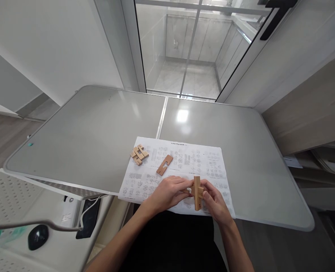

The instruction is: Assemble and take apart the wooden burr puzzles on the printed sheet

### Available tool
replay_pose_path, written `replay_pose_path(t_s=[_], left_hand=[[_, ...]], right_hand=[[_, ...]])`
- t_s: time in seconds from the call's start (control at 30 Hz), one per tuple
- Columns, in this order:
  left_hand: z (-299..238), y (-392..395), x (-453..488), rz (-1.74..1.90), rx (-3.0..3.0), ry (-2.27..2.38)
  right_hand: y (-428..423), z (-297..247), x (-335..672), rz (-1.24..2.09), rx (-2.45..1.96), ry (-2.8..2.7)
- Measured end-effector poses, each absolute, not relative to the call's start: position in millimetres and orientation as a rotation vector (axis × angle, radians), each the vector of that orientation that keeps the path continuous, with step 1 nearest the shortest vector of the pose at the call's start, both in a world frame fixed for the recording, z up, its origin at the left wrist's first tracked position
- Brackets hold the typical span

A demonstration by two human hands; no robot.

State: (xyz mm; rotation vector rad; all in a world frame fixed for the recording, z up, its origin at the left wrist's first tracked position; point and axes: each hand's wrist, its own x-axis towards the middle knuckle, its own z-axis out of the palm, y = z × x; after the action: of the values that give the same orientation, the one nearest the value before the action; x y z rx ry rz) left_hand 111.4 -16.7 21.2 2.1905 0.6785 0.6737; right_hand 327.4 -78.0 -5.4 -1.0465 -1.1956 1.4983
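Between my two hands, over the near edge of a printed sheet, are wooden puzzle pieces [197, 192] set crosswise, one long bar upright in front. My left hand [171, 192] pinches them from the left, fingertips pressed together. My right hand [214, 202] grips the right side with thumb and fingers around a short protruding end. How the pieces join behind the bar is hidden. A flat wooden plate with a cut-out slot [161, 170] lies on the instruction sheet [201, 162]. Farther left, a small interlocked cluster of wooden pieces [139, 154] rests near the sheet's corner.
The sheet lies on a grey folding table [113, 124] with a metal seam across it. At lower left, a white perforated stand [17, 189] holds a black mouse [38, 237], a cable and a dark flat device [88, 218]. A glazed door [190, 49] stands behind the table.
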Motion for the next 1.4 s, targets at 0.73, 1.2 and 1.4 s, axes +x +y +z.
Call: replay_pose_path(t_s=[0.73,1.2,1.4], left_hand=[[26,-19,107,0.621,2.227,0.702],[34,-18,107,0.722,2.172,0.659],[35,-20,105,0.71,2.155,0.646]], right_hand=[[-76,14,329,1.912,-0.988,-1.063],[-85,26,324,1.863,-1.053,-0.96],[-88,22,324,1.836,-1.047,-0.91]])
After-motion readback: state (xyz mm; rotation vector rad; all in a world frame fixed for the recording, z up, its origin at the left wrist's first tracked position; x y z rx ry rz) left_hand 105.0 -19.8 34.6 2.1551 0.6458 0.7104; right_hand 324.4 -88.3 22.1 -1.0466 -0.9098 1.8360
